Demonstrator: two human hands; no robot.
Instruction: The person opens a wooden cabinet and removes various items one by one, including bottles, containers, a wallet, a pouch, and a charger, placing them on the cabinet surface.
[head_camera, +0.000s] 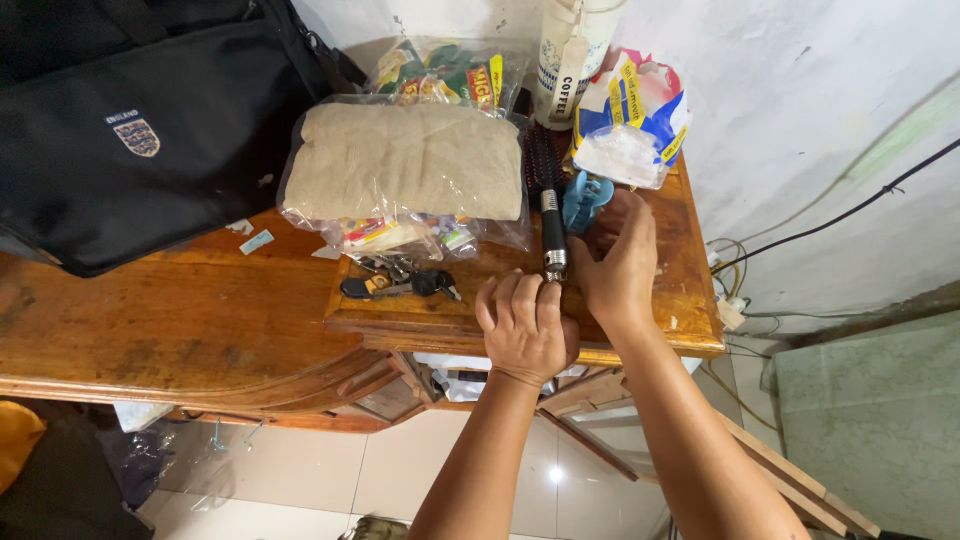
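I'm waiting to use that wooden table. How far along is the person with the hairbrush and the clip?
Done: nothing clearly. In hand: left hand at the black hairbrush handle end, right hand beside the blue hair clip. Left: brush, clip, keys and plastic bags all lie on the table.

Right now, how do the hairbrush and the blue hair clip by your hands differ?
The hairbrush is long, dark and lies lengthwise, its metal-tipped handle end at the left hand; the hair clip is short, blue and claw-shaped. The brush runs from the bags to the near edge; the clip sits only beside its middle, by the right hand. Both rest on the wooden table.
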